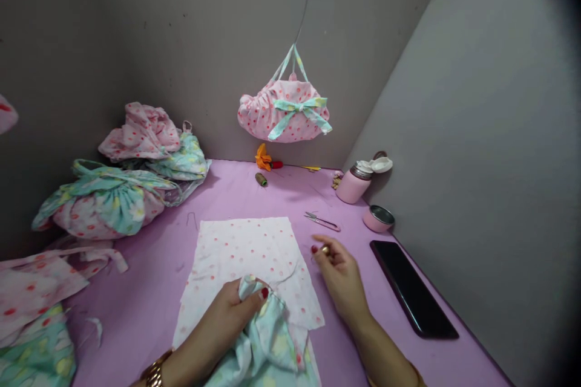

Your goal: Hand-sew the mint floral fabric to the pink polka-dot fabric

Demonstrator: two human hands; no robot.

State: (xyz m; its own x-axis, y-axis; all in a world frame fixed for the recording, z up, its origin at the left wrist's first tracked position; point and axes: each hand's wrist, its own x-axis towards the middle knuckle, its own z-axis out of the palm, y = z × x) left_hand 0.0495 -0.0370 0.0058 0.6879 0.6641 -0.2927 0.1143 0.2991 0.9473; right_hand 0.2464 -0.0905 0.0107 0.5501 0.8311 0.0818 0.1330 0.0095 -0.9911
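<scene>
My left hand (229, 314) is closed on a bunch of mint-green floral fabric (267, 344), pinching its gathered top with thumb and fingers. This fabric rests on a flat sheet of white cloth with pink dots (247, 260) spread on the purple table. My right hand (338, 272) hovers just to the right, its fingers pinched together; a thin thread (285, 278) runs from the green fabric toward it, and the needle itself is too small to make out. Small pink-handled snips (323, 221) lie beyond my right hand.
A finished pink dotted bag with a mint bow (284, 112) hangs on a wire at the back wall. Piled fabric bags (122, 187) fill the left side. A pink flask (356, 181), its cup (379, 217) and a black phone (413, 296) line the right edge. Thread spool (261, 179) at back.
</scene>
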